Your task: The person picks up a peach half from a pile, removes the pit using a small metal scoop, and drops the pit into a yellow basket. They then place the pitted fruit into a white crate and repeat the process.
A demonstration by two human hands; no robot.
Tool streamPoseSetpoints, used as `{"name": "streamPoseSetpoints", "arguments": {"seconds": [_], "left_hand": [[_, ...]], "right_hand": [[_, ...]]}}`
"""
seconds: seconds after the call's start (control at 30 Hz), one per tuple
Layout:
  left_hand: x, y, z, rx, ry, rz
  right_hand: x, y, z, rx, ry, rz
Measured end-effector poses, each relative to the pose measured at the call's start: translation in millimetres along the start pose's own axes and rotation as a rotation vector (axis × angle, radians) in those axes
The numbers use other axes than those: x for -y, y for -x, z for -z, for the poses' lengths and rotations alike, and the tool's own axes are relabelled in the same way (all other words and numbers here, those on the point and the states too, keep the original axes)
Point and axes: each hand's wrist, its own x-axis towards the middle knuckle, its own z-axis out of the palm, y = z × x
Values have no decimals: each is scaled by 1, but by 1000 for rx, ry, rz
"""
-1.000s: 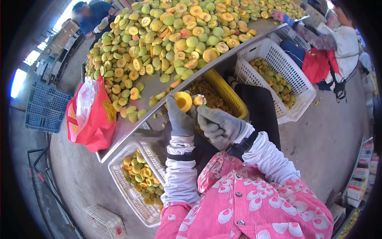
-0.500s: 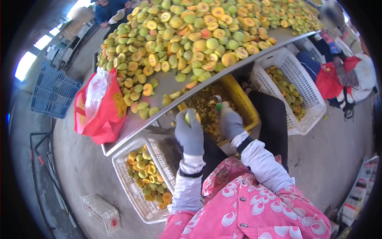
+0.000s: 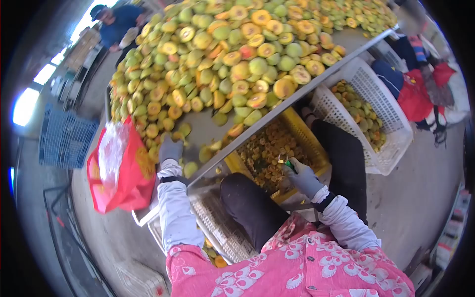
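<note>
My left hand [image 3: 170, 149], in a grey glove, reaches onto the metal table among loose halved peaches [image 3: 185, 129] at the pile's near left edge. Its fingertips are hidden, so their grip cannot be made out. My right hand [image 3: 304, 179], also gloved, is closed round a green-handled pitting tool [image 3: 290, 166] with a small curved metal tip. This tool is held over the yellow crate [image 3: 316, 148], where many small brownish-yellow pieces [image 3: 272, 151] lie. Greenish-yellow peaches, many cut open, form a big heap [image 3: 222, 54] on the table.
A red bag [image 3: 123, 173] with clear plastic stands against the table's left end. White crates hold peach halves at my right [image 3: 396, 128] and by my left leg [image 3: 225, 227]. Blue crates [image 3: 67, 136] stand far left. Other people [image 3: 118, 27] sit around the table.
My left hand has gone from over the yellow crate, where it held a peach half, leftward to the table. My right hand has shifted slightly right and down with the pitting tool.
</note>
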Motion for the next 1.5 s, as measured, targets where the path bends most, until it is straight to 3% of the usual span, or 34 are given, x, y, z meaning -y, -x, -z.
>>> {"name": "streamPoseSetpoints", "arguments": {"seconds": [0.13, 0.2, 0.23, 0.3, 0.33, 0.37, 0.43, 0.47, 0.53, 0.63, 0.67, 0.73, 0.83, 1.1, 1.23, 1.3, 1.33, 1.4, 1.43, 1.5], "left_hand": [[-35, -19, -7, 85, 7, -90], [-55, -12, -9, 301, 510, 121], [-86, 11, 18, 348, 885, 96], [-156, 79, 80, 431, 1520, 27], [-164, 94, 77, 435, 1548, -217], [-178, 111, 85, 434, 1555, -223], [-210, 146, 105, 635, 1740, -228], [-220, 158, 98, 644, 1744, -246], [-232, 178, 79, -51, 1280, -566], [-250, 204, 117, -160, 1163, -556], [-256, 210, 127, -166, 1166, -563], [-264, 219, 139, 168, 1652, -286], [-267, 223, 140, 252, 1789, -200], [-283, 250, 182, 89, 1670, -98], [-280, 245, 183, -26, 1556, -199], [-275, 239, 188, 224, 1608, -187], [-269, 238, 184, 221, 1606, -181], [-261, 229, 177, 513, 1584, -146], [-261, 230, 178, 510, 1579, -152], [-262, 237, 179, 295, 1559, -187]], "right_hand": [[23, 6, 27, -19, -49, -99], [42, 6, 23, -70, -65, 113], [50, 4, 13, -132, -121, 304], [103, 11, 22, -43, -81, 304], [116, 12, 22, -51, -99, 387], [125, 15, 22, -64, -117, 467], [136, 23, 27, -100, -99, 465], [139, 27, 31, -126, -90, 464], [138, 39, 38, -176, -54, 467], [136, 54, 41, -244, -38, 475], [135, 57, 41, -270, -56, 477], [134, 63, 41, -286, -69, 484], [136, 68, 46, -289, -96, 475], [142, 79, 46, -263, -283, 476], [153, 91, 53, -56, -505, 502], [177, 105, 79, 317, -719, -75], [164, 99, 68, 323, -719, -77], [143, 81, 46, -144, -288, 481], [141, 82, 47, -147, -294, 486], [166, 99, 73, 319, -623, 44]]}}
